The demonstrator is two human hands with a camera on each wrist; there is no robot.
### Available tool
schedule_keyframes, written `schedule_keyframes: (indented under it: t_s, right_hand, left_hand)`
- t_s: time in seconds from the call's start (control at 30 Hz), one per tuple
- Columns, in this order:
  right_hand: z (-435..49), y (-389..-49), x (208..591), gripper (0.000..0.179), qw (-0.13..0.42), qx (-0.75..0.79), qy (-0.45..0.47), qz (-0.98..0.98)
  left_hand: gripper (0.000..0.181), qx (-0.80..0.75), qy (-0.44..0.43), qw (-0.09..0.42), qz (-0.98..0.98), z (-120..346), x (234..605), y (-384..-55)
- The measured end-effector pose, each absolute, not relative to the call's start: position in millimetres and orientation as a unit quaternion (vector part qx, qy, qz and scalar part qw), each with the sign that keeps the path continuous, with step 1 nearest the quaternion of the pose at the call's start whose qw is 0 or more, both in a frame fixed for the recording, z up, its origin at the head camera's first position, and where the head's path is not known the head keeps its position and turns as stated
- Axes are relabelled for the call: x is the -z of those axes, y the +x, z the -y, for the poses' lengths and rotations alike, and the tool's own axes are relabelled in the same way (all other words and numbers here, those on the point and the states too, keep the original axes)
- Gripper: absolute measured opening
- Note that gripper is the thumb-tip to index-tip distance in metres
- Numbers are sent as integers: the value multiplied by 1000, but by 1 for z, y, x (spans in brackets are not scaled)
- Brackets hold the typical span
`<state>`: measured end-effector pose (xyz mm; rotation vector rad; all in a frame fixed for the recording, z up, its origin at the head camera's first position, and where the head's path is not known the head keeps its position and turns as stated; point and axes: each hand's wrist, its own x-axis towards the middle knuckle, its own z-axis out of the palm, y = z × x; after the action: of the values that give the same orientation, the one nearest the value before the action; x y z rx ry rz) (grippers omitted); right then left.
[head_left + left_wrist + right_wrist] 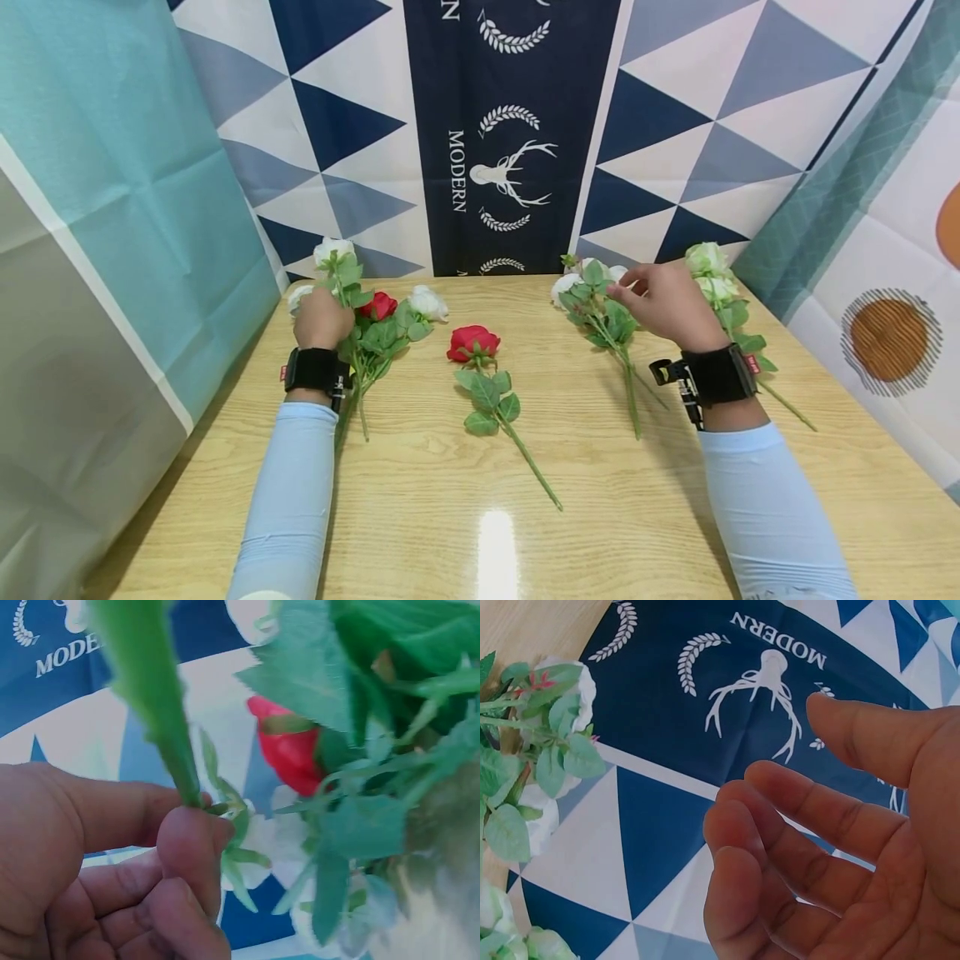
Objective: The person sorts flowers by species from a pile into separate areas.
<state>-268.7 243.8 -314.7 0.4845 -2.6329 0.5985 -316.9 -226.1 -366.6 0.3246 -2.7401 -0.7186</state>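
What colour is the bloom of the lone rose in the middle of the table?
The bloom is red; the head view shows it best.

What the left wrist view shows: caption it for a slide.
Left hand pinching a green stem, with a red flower and leaves in view.

A wood-grain table point(420, 517) runs back to a cloth point(341, 125) of navy, grey-blue and white triangles, split by a navy band point(517, 83) bearing a white deer head point(492, 174), leafy sprigs point(513, 40) and the word "MODERN" point(457, 171), sideways in the head view. At left hangs a teal-and-grey curtain point(150, 142) with a white stripe point(97, 284); at right, a white-and-teal curtain point(885, 250) shows a brown disc point(891, 346) ringed by dark dashes. Bright glare point(497, 554) streaks the tabletop.
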Motion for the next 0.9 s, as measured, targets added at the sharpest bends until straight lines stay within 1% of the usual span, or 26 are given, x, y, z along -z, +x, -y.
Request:
schedule_keyframes:
  t_s: [0.2, 0.3, 0.5, 0.77, 0.9]
  right_hand:
    - [-243, -265, 312, 42, 194, -216, 168, 942]
    - [-242, -264, 310, 44, 195, -215, 165, 943]
    - [-239, -260, 308, 48, 192, -212, 157, 945]
    - [-231, -256, 306, 38, 196, -218, 171, 941]
    - [-227, -254, 305, 38, 176, -237, 179, 939]
  left_hand:
    - [41, 253, 87, 246, 932, 219, 355, -312]
    - [40, 266, 56, 263, 926, 214, 349, -311]
    - [31, 300, -1, 242, 923, 197, 345, -310]
    - [26, 342, -60, 212, 914, 168, 337, -303]
    - [24, 384, -120, 190, 896, 153, 334, -302]
